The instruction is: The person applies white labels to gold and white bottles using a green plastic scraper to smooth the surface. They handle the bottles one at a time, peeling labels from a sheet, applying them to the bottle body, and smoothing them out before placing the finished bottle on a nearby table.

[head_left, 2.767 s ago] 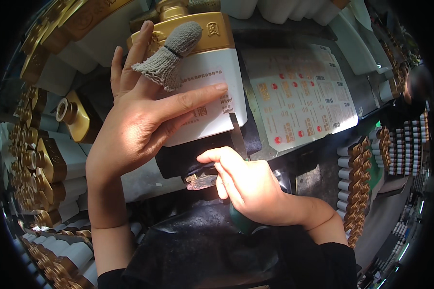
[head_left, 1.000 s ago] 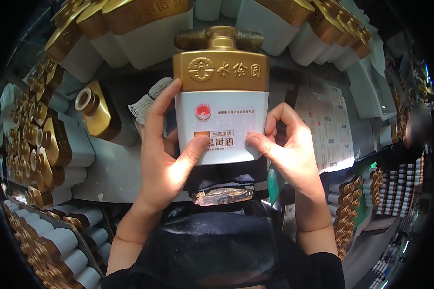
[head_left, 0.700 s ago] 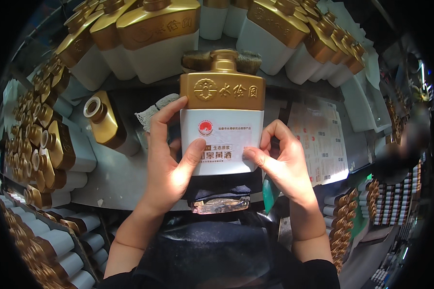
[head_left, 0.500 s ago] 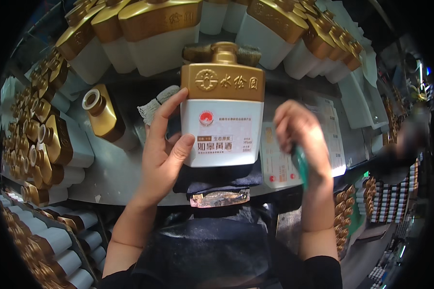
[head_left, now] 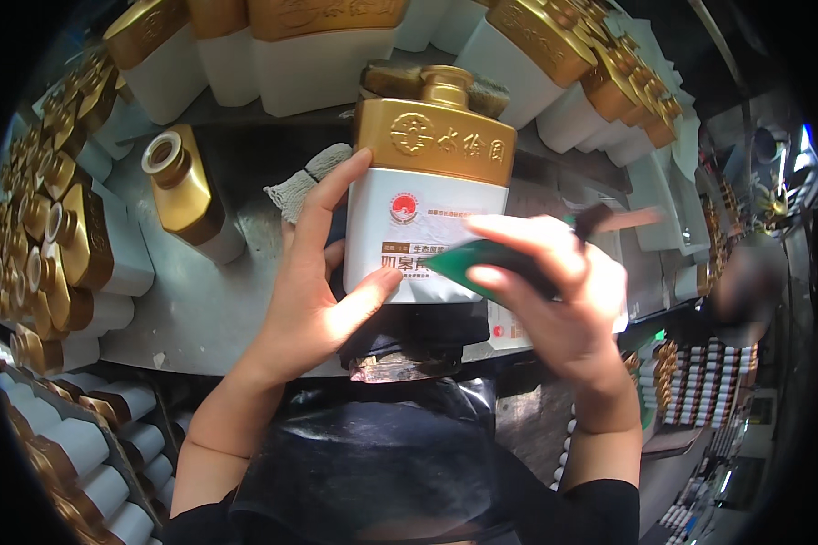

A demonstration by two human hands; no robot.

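A white bottle (head_left: 436,218) with a gold shoulder and neck lies tilted back, front up, on a dark padded rest (head_left: 418,331). My left hand (head_left: 314,304) grips its left side, with the thumb on the lower front and the fingers along the edge. My right hand (head_left: 563,295) pinches a green scraper (head_left: 468,263); its blade lies against the lower front of the bottle, over the printing. A dark and brown stick-like piece (head_left: 613,221) shows behind the right fingers. Bristly brown material (head_left: 493,95) sits behind the bottle's neck.
A grey rolled cloth (head_left: 304,184) lies left of the bottle, and a sheet of labels (head_left: 507,341) partly under my right hand. One gold-topped bottle (head_left: 194,195) stands farther left. Many more bottles (head_left: 77,227) crowd the left, back and right. Crates of bottles (head_left: 91,440) fill the lower left.
My right hand has swung left from beside the bottle and brought the green scraper onto its front. The bottle has turned slightly clockwise in my left hand. The view has shifted a little.
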